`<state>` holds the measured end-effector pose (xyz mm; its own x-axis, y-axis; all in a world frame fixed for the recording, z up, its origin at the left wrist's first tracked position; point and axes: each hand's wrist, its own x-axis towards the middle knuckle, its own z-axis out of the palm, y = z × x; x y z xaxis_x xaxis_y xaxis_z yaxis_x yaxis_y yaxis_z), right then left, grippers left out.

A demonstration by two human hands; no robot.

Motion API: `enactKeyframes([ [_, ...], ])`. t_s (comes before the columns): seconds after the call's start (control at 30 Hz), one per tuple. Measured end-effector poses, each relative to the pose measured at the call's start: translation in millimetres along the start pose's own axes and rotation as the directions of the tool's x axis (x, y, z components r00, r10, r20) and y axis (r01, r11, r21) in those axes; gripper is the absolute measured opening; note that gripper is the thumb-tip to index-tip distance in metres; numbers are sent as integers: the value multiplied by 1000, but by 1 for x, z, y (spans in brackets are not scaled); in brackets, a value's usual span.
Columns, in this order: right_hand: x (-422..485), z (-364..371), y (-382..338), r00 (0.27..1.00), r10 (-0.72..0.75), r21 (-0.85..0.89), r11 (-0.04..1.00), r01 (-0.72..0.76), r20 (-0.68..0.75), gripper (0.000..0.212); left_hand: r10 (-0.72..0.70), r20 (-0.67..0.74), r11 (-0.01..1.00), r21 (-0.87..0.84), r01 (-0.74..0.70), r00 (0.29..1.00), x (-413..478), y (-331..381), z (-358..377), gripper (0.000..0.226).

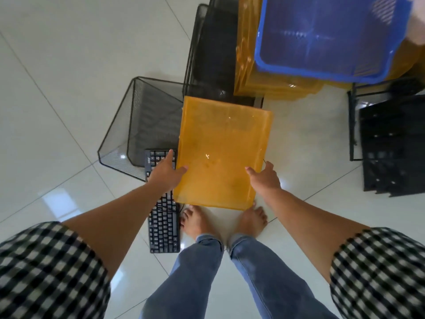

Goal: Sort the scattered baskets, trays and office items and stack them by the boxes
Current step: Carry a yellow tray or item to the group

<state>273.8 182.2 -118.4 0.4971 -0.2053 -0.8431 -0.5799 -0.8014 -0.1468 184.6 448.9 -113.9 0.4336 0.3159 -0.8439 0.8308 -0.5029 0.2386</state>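
I hold an orange translucent tray [220,148] flat in front of me, above the floor. My left hand [166,171] grips its left edge, thumb on top. On the right edge, my right hand [264,177] grips the same way. Beyond the tray stands a stack of orange trays [246,72] with a blue plastic basket [322,35] on top. A black keyboard [163,224] lies on the floor under my left hand.
A black wire-mesh basket [140,120] lies tipped on the floor at left. Black mesh trays [213,47] stand behind it. A black rack with slotted trays [391,146] sits at right. My bare feet [223,222] stand on white tiles next to the keyboard.
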Motion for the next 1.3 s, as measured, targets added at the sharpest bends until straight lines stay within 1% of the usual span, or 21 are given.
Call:
enactKeyframes([
  [0.07,25,13,5,1000,20,60,998,-21,15,75,4,16,999,-46,-3,1000,23,-6,15,77],
  [0.13,42,23,12,1000,14,111,994,-15,13,58,3,14,994,-108,-2,1000,41,-10,28,65],
  [0.23,58,32,22,1000,-25,98,995,26,-4,31,-49,-74,979,-203,33,996,58,-15,45,46],
  [0.3,60,35,24,999,-29,87,996,31,-19,21,-100,-122,963,-262,65,988,59,-17,52,38],
  [0.37,54,33,22,999,-21,92,995,24,-28,17,-142,-113,938,-332,98,983,52,-16,52,37],
  [0.5,24,16,14,999,0,86,996,3,-39,22,-202,-63,893,-422,157,977,16,-8,37,41],
  [0.57,0,3,12,1000,-5,88,996,7,-27,21,-215,-60,881,-443,167,975,-14,-3,25,42],
  [0.73,-79,-36,4,999,-43,111,993,42,4,24,-250,-64,854,-485,188,966,-103,10,-13,37],
  [0.83,-131,-62,-1,998,-67,133,989,66,0,29,-281,-54,824,-525,212,958,-161,20,-39,38],
  [0.9,-164,-81,-5,997,-77,153,985,78,-7,32,-277,-67,807,-557,194,959,-198,27,-54,39],
  [1.0,-210,-112,-11,993,-116,110,987,118,-25,34,-259,-99,781,-607,148,961,-249,40,-74,38],
  [1.07,-237,-134,-14,988,-149,105,983,152,-36,33,-253,-121,760,-639,120,960,-278,50,-88,33],
  [1.17,-278,-167,-14,972,-227,148,961,233,-52,26,-248,-160,743,-664,82,955,-319,67,-109,13],
  [1.23,-305,-186,-11,956,-285,211,933,293,-66,20,-224,-183,740,-671,45,957,-342,78,-122,14],
  [1.3,-330,-203,-6,939,-330,270,899,343,-96,26,-191,-203,742,-671,6,960,-361,91,-134,20],
])
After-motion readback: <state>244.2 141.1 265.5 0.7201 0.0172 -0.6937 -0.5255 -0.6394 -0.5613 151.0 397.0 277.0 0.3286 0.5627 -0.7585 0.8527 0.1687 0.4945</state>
